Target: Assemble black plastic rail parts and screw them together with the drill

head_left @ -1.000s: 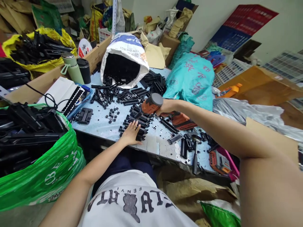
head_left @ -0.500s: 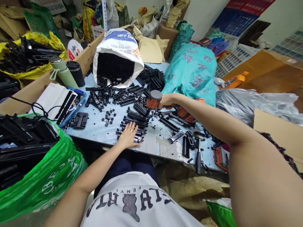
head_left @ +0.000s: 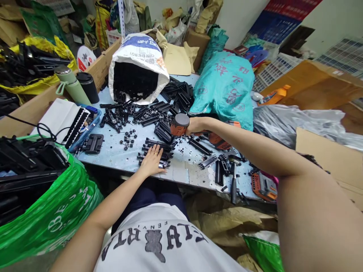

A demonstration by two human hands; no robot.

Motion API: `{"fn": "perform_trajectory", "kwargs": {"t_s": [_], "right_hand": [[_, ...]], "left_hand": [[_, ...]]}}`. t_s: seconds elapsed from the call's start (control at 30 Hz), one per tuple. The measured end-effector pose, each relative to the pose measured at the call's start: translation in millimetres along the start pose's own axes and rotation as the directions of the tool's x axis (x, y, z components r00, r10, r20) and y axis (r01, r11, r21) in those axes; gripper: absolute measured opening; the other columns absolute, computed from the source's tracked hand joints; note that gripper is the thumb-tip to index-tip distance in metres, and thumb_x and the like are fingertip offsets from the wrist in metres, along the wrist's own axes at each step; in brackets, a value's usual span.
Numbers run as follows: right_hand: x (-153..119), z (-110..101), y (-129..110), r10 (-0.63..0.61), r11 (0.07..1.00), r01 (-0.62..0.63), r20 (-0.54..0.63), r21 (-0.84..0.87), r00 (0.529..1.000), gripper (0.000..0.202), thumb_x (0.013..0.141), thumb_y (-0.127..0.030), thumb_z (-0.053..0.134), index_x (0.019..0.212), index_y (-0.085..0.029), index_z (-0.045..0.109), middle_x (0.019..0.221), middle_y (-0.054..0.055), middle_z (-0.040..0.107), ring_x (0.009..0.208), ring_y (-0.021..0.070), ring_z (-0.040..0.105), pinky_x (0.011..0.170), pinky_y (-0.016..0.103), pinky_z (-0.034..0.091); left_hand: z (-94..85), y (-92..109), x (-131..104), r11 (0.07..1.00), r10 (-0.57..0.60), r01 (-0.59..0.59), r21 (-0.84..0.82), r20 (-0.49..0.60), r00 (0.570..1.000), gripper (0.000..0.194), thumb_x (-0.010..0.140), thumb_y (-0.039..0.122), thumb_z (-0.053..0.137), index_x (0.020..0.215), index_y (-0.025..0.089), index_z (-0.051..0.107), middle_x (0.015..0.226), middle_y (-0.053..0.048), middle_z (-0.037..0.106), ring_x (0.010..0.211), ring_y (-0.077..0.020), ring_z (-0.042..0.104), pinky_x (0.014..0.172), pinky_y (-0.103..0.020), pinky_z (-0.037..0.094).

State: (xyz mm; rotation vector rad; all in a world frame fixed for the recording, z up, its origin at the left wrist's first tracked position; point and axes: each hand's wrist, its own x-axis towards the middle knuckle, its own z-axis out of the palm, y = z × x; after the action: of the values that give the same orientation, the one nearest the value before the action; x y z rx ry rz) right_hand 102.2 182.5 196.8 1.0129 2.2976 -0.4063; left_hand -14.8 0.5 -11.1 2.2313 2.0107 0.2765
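Note:
My left hand [head_left: 152, 161] lies palm down with fingers spread across a row of black plastic parts [head_left: 160, 144] near the table's front edge. It is open and rests on the parts nearest me. My right hand [head_left: 195, 125] is closed around the handle of an orange and black cordless power driver [head_left: 178, 130]. The driver's grey round end faces up and its working tip is hidden below. It stands over the far right side of the row. Small loose black pieces and screws [head_left: 129, 139] lie left of the row.
A white sack [head_left: 136, 56] spills black parts at the back, beside a teal sack [head_left: 224, 87]. A hammer [head_left: 233, 181] and battery pack [head_left: 263, 186] lie at right. A green bag [head_left: 82, 204], blue tray [head_left: 95, 122] and flask [head_left: 72, 85] stand at left.
The whole view has shifted slightly. The driver in my right hand has come a little lower and closer to me along the row. My left hand stays spread on the parts.

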Motion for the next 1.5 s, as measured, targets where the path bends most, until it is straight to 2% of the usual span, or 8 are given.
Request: {"fn": "perform_trajectory", "kwargs": {"t_s": [0.37, 0.63, 0.8, 0.93, 1.17, 1.27, 1.37, 1.5], "right_hand": [[-10.2, 20.0, -3.4, -0.116, 0.990, 0.114, -0.023, -0.087, 0.993, 0.023, 0.058, -0.021, 0.063, 0.081, -0.016, 0.063, 0.073, 0.003, 0.062, 0.066, 0.0160, 0.057, 0.054, 0.022, 0.038], [-32.5, 29.4, -22.7, -0.069, 0.961, 0.056, -0.038, -0.271, 0.997, 0.023, 0.062, -0.032, 0.058, 0.076, -0.015, 0.066, 0.069, 0.005, 0.062, 0.064, 0.0188, 0.058, 0.052, 0.024, 0.036], [-33.8, 40.5, -28.0, -0.139, 0.961, 0.140, 0.023, -0.238, 0.990, 0.021, 0.061, -0.028, 0.059, 0.077, -0.019, 0.068, 0.072, 0.004, 0.064, 0.066, 0.0195, 0.059, 0.055, 0.025, 0.037], [-31.9, 46.6, -31.1, -0.127, 0.965, 0.130, 0.027, -0.226, 0.991, 0.021, 0.061, -0.026, 0.057, 0.078, -0.019, 0.068, 0.071, 0.005, 0.064, 0.063, 0.0191, 0.059, 0.054, 0.026, 0.036], [-65.5, 47.4, -50.6, -0.106, 0.937, 0.083, -0.050, -0.340, 0.993, 0.027, 0.064, -0.034, 0.059, 0.080, -0.015, 0.068, 0.078, 0.009, 0.066, 0.070, 0.0223, 0.061, 0.055, 0.026, 0.037], [-66.3, 51.5, -58.3, -0.165, 0.934, 0.157, 0.000, -0.321, 0.986, 0.024, 0.063, -0.028, 0.059, 0.080, -0.014, 0.068, 0.076, 0.009, 0.065, 0.068, 0.0209, 0.060, 0.056, 0.026, 0.037], [-64.3, 59.6, -60.7, -0.171, 0.948, 0.171, 0.024, -0.269, 0.985, 0.021, 0.061, -0.022, 0.059, 0.078, -0.013, 0.068, 0.072, 0.008, 0.065, 0.066, 0.0209, 0.060, 0.058, 0.027, 0.038], [-77.0, 85.3, -37.4, -0.149, 0.987, 0.138, -0.138, -0.086, 0.979, 0.019, 0.060, -0.024, 0.064, 0.076, -0.015, 0.067, 0.073, 0.008, 0.065, 0.069, 0.0232, 0.061, 0.060, 0.028, 0.041]], "left_hand": [[3.2, -2.7, 1.0, 1.000, 0.016, -0.016, -0.014, -0.003, 1.000, 0.110, 0.062, 0.075, 0.053, 0.143, 0.007, 0.021, 0.150, -0.017, 0.014, 0.139, -0.0309, 0.002, 0.114, -0.044, 0.006], [0.6, -0.4, 0.5, 1.000, 0.001, 0.000, 0.016, -0.026, 1.000, 0.109, 0.060, 0.074, 0.056, 0.141, 0.007, 0.026, 0.148, -0.019, 0.019, 0.138, -0.0332, 0.008, 0.113, -0.045, 0.009], [-1.1, 0.7, -0.5, 0.999, 0.007, -0.005, 0.036, -0.059, 0.998, 0.106, 0.060, 0.073, 0.057, 0.139, 0.008, 0.030, 0.147, -0.019, 0.022, 0.138, -0.0336, 0.012, 0.112, -0.045, 0.011], [-2.6, 1.3, -1.2, 0.999, 0.007, -0.004, 0.049, -0.065, 0.998, 0.106, 0.060, 0.074, 0.057, 0.138, 0.007, 0.031, 0.147, -0.020, 0.022, 0.137, -0.0344, 0.012, 0.112, -0.046, 0.010], [-0.3, 0.6, -2.9, 0.999, 0.014, -0.011, 0.052, -0.071, 0.997, 0.095, 0.068, 0.071, 0.052, 0.136, 0.006, 0.036, 0.144, -0.021, 0.028, 0.137, -0.0350, 0.012, 0.111, -0.048, 0.009], [0.2, -0.3, -2.6, 0.999, 0.019, -0.017, 0.042, -0.039, 0.999, 0.088, 0.071, 0.067, 0.051, 0.136, 0.010, 0.038, 0.140, -0.019, 0.037, 0.137, -0.0348, 0.011, 0.111, -0.050, 0.008], [-0.3, -0.7, -2.3, 0.998, 0.041, -0.040, 0.047, -0.033, 0.999, 0.088, 0.072, 0.064, 0.053, 0.139, 0.012, 0.032, 0.141, -0.016, 0.036, 0.138, -0.0346, 0.010, 0.110, -0.051, 0.009], [1.7, -0.3, -1.4, 0.996, 0.023, -0.018, 0.090, -0.058, 0.998, 0.095, 0.071, 0.067, 0.051, 0.140, 0.006, 0.027, 0.146, -0.020, 0.024, 0.138, -0.0341, 0.006, 0.111, -0.048, 0.009]]}}
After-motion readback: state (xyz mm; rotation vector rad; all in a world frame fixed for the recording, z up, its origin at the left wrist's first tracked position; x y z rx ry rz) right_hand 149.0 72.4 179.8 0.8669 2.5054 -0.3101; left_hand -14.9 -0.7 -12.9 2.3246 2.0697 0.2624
